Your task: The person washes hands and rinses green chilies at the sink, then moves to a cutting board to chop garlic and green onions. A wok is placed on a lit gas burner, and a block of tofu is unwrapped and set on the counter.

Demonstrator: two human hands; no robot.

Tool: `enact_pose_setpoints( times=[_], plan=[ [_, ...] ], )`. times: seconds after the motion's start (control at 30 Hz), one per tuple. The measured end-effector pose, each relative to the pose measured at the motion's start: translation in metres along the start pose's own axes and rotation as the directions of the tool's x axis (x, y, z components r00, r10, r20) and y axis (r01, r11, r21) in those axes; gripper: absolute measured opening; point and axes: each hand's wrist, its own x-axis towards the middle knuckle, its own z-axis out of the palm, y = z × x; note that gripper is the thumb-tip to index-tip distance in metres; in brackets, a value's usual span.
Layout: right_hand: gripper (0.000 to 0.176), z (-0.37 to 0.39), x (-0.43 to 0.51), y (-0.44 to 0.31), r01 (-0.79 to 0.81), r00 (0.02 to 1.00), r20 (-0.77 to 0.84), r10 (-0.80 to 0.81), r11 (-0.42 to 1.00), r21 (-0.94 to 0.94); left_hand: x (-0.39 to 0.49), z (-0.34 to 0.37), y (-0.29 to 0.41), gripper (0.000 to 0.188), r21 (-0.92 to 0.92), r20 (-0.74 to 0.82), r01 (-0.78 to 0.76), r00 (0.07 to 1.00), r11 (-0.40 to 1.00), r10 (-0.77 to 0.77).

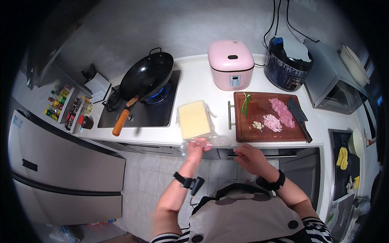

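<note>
A pale yellow rectangular block (194, 119), perhaps tofu, lies on the white counter, partly inside clear plastic packaging (219, 140). My left hand (197, 148) pinches the plastic at the block's near edge. Apart from it, my right hand (249, 158) is in front of the counter's edge, fingers curled and holding nothing visible. To the right, a wooden cutting board (252, 133) carries green onion pieces (245, 104), chopped garlic (257, 125), pale pink minced meat (272, 122), redder minced meat (282, 112) and a black cleaver (297, 110).
A black wok (147, 74) sits tilted over a lit blue burner (158, 92) on the left, its wooden handle (121, 122) towards me. Behind are a pink rice cooker (231, 65) and a dark cooker (284, 71). A sink (340, 138) is at right.
</note>
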Motion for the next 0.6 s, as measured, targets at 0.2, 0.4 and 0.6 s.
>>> enact_pose_setpoints(
  times=[0.2, 0.4, 0.6],
  plan=[
    [0.053, 0.028, 0.054, 0.031, 0.181, 0.923, -0.26, -0.283, 0.917, -0.356, -0.017, 0.051, -0.007, 0.013, -0.209, 0.036, 0.042, 0.999, 0.977, -0.035],
    [0.047, 0.042, 0.07, 0.05, 0.15, 0.939, -0.19, -0.286, 0.839, -0.523, -0.061, 0.028, 0.009, 0.012, 0.185, 0.237, 0.101, 0.961, 0.978, -0.145],
    [0.01, 0.048, 0.084, 0.064, 0.219, 0.908, -0.187, -0.376, 0.804, -0.553, -0.014, -0.017, 0.024, 0.03, 0.475, -0.222, -0.371, 0.827, 0.798, 0.516]
  ],
)
